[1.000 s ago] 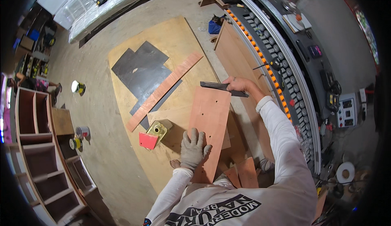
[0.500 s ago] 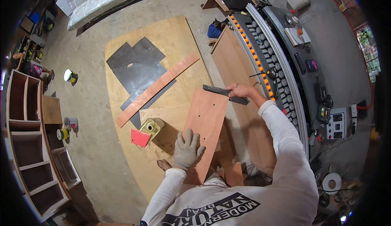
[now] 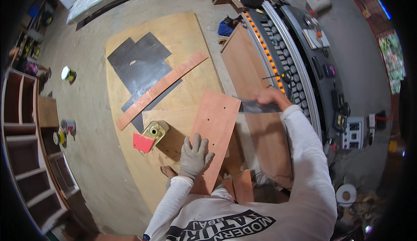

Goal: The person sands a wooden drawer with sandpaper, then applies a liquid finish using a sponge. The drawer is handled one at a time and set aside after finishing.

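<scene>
Head view: at the far left, a tall brown wooden shelf unit with open compartments (image 3: 20, 129) stood near two small round cans (image 3: 67, 125) on the grey floor. To their right spread a large pale yellow plywood sheet (image 3: 182, 36). On its far part lay a flat dark grey sheet with a notched outline (image 3: 145, 73), crossed diagonally by a long, narrow pinkish wooden strip (image 3: 165, 87). Nearer, a rectangular yellowish metal can with a round opening (image 3: 159, 130) stood with a flat red piece (image 3: 142, 142) at its left edge.

Right of the can, the left hand in a grey work glove (image 3: 195, 156) rested flat, fingers spread and grasping nothing, on the near half of a reddish rectangular wooden board with small dark holes (image 3: 216, 128). This board slanted from the person's lap toward the far right, above the plywood.

At the board's far right corner, the bare right hand (image 3: 269, 98), blurred, was closed around a thin dark flat strip (image 3: 248, 106); whether the strip touched the board could not be told. Beyond it, right of a long brown wooden panel (image 3: 271, 149), ran a machine with orange and grey rollers (image 3: 284, 58).
</scene>
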The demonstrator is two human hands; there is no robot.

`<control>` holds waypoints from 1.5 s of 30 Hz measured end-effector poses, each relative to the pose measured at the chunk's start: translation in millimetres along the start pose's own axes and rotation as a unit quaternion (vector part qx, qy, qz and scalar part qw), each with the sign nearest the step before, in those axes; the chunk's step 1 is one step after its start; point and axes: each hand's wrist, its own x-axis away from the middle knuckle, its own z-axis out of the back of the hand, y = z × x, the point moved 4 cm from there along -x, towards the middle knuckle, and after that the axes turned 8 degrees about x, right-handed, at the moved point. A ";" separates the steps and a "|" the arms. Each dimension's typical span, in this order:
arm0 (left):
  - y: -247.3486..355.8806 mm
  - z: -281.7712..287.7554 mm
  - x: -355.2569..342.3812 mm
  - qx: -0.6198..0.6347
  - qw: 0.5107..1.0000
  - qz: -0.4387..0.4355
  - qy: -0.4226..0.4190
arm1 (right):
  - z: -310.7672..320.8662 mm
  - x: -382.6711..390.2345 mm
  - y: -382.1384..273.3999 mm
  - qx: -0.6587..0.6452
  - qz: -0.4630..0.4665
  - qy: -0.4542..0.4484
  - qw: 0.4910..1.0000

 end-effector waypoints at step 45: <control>-84.4 -20.8 -102.0 0.401 0.906 0.133 -0.040 | -152.5 -5.4 -266.8 0.052 -0.111 0.521 0.845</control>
